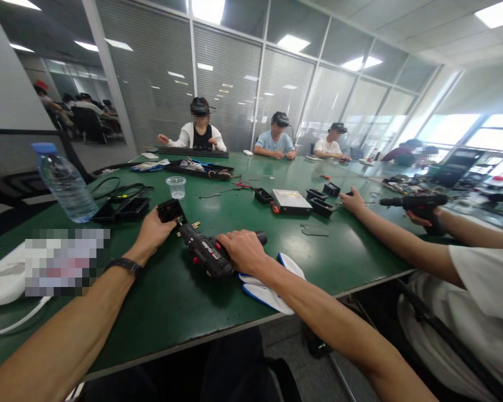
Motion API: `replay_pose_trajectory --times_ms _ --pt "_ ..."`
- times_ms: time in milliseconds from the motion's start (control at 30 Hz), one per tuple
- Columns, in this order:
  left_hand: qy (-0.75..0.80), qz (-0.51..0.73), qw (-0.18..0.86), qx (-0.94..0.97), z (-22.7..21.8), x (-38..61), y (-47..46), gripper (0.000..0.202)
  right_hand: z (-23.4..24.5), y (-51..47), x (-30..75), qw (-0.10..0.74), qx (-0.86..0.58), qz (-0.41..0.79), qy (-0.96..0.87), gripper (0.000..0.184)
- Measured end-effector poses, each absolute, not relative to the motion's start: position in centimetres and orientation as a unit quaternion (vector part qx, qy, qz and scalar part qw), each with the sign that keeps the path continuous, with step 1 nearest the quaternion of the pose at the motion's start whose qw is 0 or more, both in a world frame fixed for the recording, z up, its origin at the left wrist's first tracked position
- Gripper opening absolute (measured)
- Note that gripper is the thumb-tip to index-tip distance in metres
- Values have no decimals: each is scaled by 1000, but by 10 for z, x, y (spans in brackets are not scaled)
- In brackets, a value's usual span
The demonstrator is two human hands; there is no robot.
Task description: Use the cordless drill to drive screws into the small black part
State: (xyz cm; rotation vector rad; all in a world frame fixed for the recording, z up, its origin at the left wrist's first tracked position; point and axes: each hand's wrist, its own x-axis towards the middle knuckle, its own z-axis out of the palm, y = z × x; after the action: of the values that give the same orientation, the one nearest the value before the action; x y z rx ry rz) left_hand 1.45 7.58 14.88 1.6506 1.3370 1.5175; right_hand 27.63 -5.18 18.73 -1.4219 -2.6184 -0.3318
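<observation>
My left hand (157, 230) is closed around a small black plastic box (170, 210), tilted with its open side toward me. My right hand (243, 250) grips a black cordless drill (207, 254) with red buttons, lying over on its side low above the table. The drill's bit points left and meets the edge of the black box; whether it sits in a screw cannot be made out. Small brass-coloured pieces (196, 225) lie just beyond the drill. White gloves with blue edging (272, 290) rest under my right forearm.
On the green table (218, 340) stand a water bottle (65, 184), a clear plastic cup (176, 187) and black trays (126, 209) at left. A white-topped device (292, 201) sits among black boxes (322, 206). At right, a co-worker's hand holds another drill (419, 205). Several people sit opposite.
</observation>
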Motion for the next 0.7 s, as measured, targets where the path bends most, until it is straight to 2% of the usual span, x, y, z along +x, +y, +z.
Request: replay_pose_trajectory --times_ms 133,367,567,700 --pt "487 572 250 611 144 13 79 50 188 -54 274 63 -480 -115 -868 35" --pt "457 581 252 624 140 12 80 46 189 -57 271 43 -495 -113 -860 29" --pt "459 582 254 621 140 12 79 41 186 -56 273 56 -492 -123 -860 38" --pt "458 585 254 619 140 12 80 42 186 -56 274 65 -487 -126 -862 36"
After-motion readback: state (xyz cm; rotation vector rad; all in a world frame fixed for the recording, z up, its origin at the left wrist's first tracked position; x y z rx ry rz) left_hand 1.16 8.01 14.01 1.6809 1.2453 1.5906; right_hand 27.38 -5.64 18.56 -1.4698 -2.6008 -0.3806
